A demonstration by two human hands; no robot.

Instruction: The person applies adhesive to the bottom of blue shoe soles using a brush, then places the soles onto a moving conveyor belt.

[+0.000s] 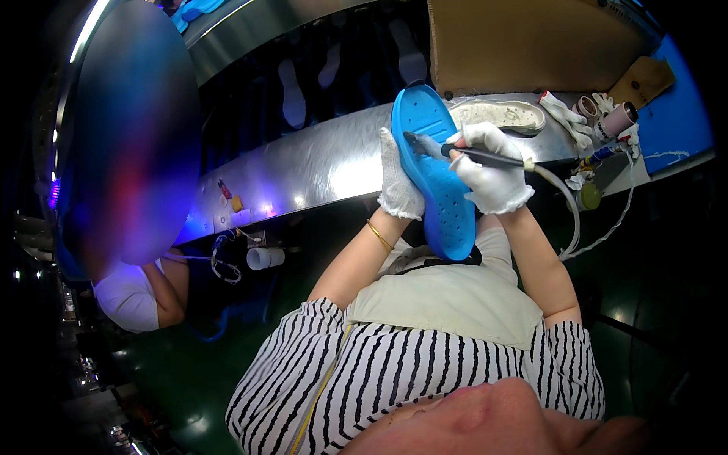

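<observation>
A blue shoe sole (449, 212) with small holes and ridges is held up in front of me, its inner side facing up. My left hand (400, 182), in a white glove, grips the sole along its left edge. Above the sole, my gloved right hand (494, 173) is closed around a black-handled brush (485, 156) that has a pale hose on its rear end. The flat bristles lie over the sole's upper half, near its left rim, and appear to touch it.
Beyond my hands runs a metal ledge (303, 168), with soles on a dark conveyor (330, 68) behind it. A whitish sole (500, 115), gloves (565, 117) and spools (618, 121) lie at right, beside a cardboard box (531, 45). Another person (133, 296) sits at left.
</observation>
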